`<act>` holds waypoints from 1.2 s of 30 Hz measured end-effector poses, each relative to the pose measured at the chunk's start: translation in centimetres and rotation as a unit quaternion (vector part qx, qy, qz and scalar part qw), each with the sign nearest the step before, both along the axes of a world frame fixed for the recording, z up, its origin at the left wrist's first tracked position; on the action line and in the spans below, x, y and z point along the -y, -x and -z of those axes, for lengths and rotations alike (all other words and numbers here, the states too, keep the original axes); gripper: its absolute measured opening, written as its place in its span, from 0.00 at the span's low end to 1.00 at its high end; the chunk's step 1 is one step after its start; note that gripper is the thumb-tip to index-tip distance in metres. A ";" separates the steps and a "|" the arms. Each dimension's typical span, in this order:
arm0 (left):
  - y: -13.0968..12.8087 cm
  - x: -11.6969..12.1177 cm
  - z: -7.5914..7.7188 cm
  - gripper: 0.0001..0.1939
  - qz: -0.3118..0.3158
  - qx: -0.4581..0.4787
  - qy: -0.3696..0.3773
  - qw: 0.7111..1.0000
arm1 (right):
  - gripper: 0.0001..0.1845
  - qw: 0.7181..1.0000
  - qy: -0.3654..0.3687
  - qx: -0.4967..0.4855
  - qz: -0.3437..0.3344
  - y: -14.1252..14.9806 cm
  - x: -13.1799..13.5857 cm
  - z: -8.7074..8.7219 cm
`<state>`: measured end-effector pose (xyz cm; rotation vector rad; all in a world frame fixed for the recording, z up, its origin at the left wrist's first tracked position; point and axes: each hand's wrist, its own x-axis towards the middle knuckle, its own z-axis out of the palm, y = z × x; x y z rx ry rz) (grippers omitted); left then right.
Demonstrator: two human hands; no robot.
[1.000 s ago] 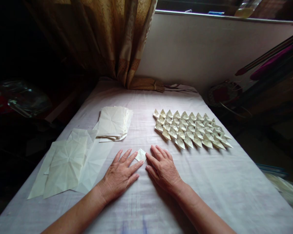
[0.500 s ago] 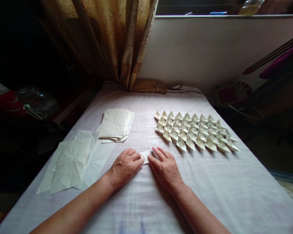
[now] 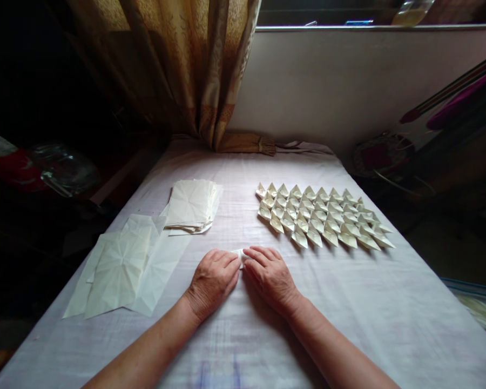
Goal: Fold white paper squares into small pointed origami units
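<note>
A small piece of folded white paper (image 3: 241, 259) lies on the cloth between my two hands, mostly covered by fingers. My left hand (image 3: 213, 275) is closed at its left end, thumb and fingertips pressed on it. From the other side my right hand (image 3: 272, 274) grips the right end, its fingers bent over the paper. Beyond my right hand stand rows of small boat-shaped folded papers (image 3: 318, 216), pointed tips up. A stack of creased paper squares (image 3: 189, 202) is ahead of my left hand. Loose creased sheets (image 3: 119, 265) overlap farther left.
A pale cloth (image 3: 360, 319) covers the table. A gold curtain (image 3: 178, 65) hangs to its far edge, where a tasselled band (image 3: 247, 144) rests. Behind is a wall with a ledge (image 3: 372, 26). A clear plastic container (image 3: 67, 167) is in the dark at left.
My hands have drawn closer together over the folded paper, so less of it shows. The left hand has shifted slightly to the right. Stack, loose sheets and paper boats stay in place.
</note>
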<state>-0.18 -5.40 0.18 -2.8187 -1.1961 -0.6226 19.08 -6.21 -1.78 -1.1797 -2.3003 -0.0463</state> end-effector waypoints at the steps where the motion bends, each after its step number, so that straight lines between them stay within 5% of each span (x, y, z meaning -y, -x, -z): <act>1: 0.0 0.0 0.1 0.09 -0.002 0.004 -0.001 1.000 | 0.12 1.000 0.005 -0.005 -0.003 0.1 0.1 0.0; 12: 0.7 -0.5 1.3 0.09 -0.005 0.053 -0.008 0.999 | 0.11 0.999 0.011 -0.025 0.022 -1.2 -0.7 0.7; 19: 1.5 -0.1 1.4 0.07 -0.037 0.046 0.004 0.998 | 0.10 0.999 -0.025 0.028 0.008 1.5 -0.1 -0.3; 36: 2.8 -1.1 1.1 0.04 -0.070 0.060 0.091 0.992 | 0.06 0.992 0.062 -0.053 0.101 2.1 1.0 0.9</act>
